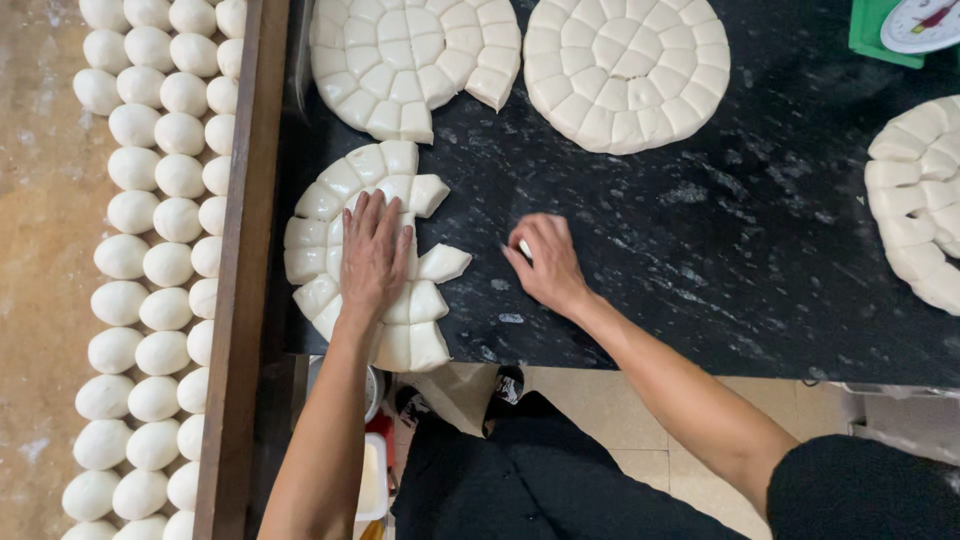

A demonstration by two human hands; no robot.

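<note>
- Head view: the left hand (372, 258) lies flat, fingers spread wide, on a partly broken-up disc of cut dough (370, 255) at the left of the black worktop (700, 250); it presses rather than grips.
- The right hand (545, 265) is narrowed around a small dough piece (525, 248), only a sliver of it showing between the fingers, on the worktop just right of that disc.
- The dough looks soft, light and a little tacky; pieces would likely dent under a hard pinch, so a loose hold around the sides of one wedge suits it best. Outer wedges already stand apart from the disc.
- Two more scored discs (625, 70) lie further back, the left one with a wedge pulled loose, and another (920, 200) sits at the right edge.
- A wooden tray (240, 300) to the left carries rows of rolled dough balls (150, 265), touching one another.
- The worktop is dark stone, dusted with flour. A scale (920, 25) stands at the far right corner; pale floor tiles show below.
</note>
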